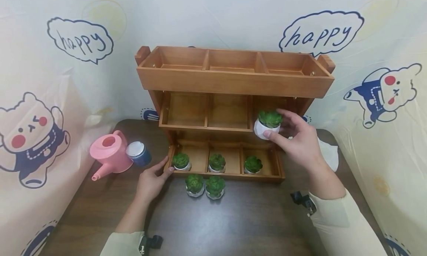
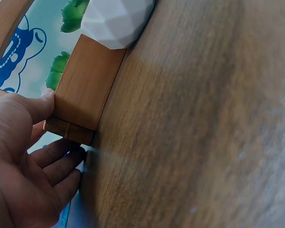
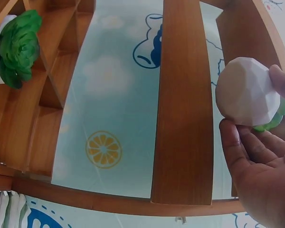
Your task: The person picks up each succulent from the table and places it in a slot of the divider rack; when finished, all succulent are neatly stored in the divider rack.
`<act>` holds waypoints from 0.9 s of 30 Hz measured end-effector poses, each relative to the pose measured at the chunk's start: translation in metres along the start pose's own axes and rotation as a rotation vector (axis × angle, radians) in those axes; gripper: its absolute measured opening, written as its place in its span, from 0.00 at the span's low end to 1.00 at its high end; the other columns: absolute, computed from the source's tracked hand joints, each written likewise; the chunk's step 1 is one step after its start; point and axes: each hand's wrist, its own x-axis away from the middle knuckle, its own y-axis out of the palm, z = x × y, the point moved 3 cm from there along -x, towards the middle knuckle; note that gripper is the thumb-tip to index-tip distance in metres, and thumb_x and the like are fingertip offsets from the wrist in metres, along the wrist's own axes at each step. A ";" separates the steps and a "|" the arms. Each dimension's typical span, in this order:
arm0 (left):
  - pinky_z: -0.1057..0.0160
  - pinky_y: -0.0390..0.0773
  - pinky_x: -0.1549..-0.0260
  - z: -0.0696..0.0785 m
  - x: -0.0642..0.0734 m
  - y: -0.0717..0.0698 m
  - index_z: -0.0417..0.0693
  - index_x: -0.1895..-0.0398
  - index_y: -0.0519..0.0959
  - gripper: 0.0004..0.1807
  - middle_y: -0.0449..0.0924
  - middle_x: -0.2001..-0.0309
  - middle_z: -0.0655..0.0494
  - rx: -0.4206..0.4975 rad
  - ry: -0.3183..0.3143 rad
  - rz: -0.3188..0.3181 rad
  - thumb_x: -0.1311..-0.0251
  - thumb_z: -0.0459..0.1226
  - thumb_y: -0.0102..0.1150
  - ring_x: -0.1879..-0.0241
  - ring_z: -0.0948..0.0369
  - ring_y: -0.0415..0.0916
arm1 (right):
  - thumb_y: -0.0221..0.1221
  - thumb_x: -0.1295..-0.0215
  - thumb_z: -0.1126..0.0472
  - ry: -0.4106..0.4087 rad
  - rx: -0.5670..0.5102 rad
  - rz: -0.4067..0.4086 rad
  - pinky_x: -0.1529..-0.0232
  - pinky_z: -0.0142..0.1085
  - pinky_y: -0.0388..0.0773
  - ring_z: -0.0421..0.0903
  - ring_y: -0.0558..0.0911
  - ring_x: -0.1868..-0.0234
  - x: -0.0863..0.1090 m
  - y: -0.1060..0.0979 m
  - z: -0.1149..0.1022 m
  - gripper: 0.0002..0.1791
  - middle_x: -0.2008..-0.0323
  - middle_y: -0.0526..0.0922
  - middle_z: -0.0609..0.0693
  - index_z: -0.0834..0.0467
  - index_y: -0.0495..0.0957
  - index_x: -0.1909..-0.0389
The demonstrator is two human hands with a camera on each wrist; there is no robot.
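Note:
My right hand (image 1: 301, 143) grips a potted succulent (image 1: 271, 119) by its white faceted pot, thumb on one side and fingers on the other. It is held in front of the right compartment of the middle tier of a wooden three-tier shelf (image 1: 233, 82); the right wrist view shows the pot's base (image 3: 247, 90). My left hand (image 1: 151, 183) holds the bottom tier's left front corner (image 2: 69, 130) between thumb and fingers. Three succulents, left (image 1: 181, 160), middle (image 1: 217, 162) and right (image 1: 253, 164), sit one per compartment in the bottom tier.
Two more potted succulents (image 1: 195, 184) (image 1: 215, 186) stand on the table (image 1: 240, 219) before the shelf. Left of it are a pink watering can (image 1: 111, 152) and a blue jar with a white lid (image 1: 139, 153). Something white (image 1: 329, 156) lies behind my right wrist.

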 end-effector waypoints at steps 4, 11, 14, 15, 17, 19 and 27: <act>0.31 0.67 0.36 0.000 0.000 0.000 0.70 0.24 0.70 0.39 0.72 0.29 0.43 -0.004 -0.003 -0.008 0.37 0.68 0.59 0.28 0.39 0.67 | 0.75 0.40 0.53 0.037 -0.016 0.003 0.56 0.22 0.80 0.51 0.87 0.55 -0.006 0.001 0.003 0.34 0.48 0.87 0.57 0.55 0.76 0.33; 0.31 0.67 0.35 0.002 0.002 -0.001 0.68 0.25 0.72 0.38 0.74 0.30 0.44 -0.009 0.014 0.004 0.36 0.67 0.60 0.29 0.39 0.68 | 0.74 0.39 0.49 0.077 0.015 0.010 0.59 0.22 0.79 0.50 0.86 0.54 -0.014 0.003 0.008 0.36 0.46 0.86 0.57 0.53 0.75 0.31; 0.31 0.67 0.35 0.002 0.002 -0.001 0.68 0.25 0.72 0.38 0.74 0.30 0.44 -0.007 0.016 0.004 0.37 0.67 0.60 0.29 0.40 0.68 | 0.74 0.39 0.46 0.097 0.033 0.006 0.57 0.23 0.80 0.51 0.86 0.52 -0.018 0.004 0.010 0.38 0.44 0.84 0.57 0.52 0.73 0.29; 0.31 0.67 0.35 0.002 0.002 -0.001 0.68 0.25 0.72 0.38 0.74 0.30 0.44 -0.007 0.015 0.003 0.37 0.67 0.60 0.29 0.39 0.68 | 0.74 0.39 0.46 0.104 0.034 0.005 0.55 0.26 0.81 0.52 0.86 0.51 -0.019 0.005 0.010 0.39 0.43 0.84 0.57 0.51 0.73 0.29; 0.31 0.67 0.35 0.002 0.002 0.000 0.68 0.25 0.71 0.38 0.73 0.30 0.44 -0.005 0.013 0.001 0.36 0.67 0.60 0.29 0.39 0.68 | 0.74 0.39 0.45 0.107 0.037 0.003 0.51 0.34 0.85 0.53 0.86 0.49 -0.021 0.006 0.012 0.40 0.42 0.84 0.57 0.51 0.72 0.28; 0.32 0.67 0.35 0.002 0.002 0.000 0.68 0.25 0.71 0.38 0.73 0.30 0.44 -0.003 0.010 -0.001 0.36 0.67 0.60 0.29 0.39 0.68 | 0.74 0.39 0.45 0.105 0.041 0.003 0.47 0.44 0.85 0.54 0.86 0.48 -0.022 0.008 0.013 0.40 0.42 0.83 0.57 0.52 0.71 0.28; 0.32 0.68 0.35 0.003 0.002 -0.001 0.68 0.25 0.72 0.37 0.74 0.30 0.44 0.008 0.008 0.001 0.36 0.66 0.61 0.29 0.40 0.69 | 0.75 0.40 0.51 0.064 0.076 -0.014 0.42 0.53 0.82 0.55 0.85 0.44 -0.025 0.015 0.015 0.40 0.41 0.82 0.58 0.54 0.71 0.28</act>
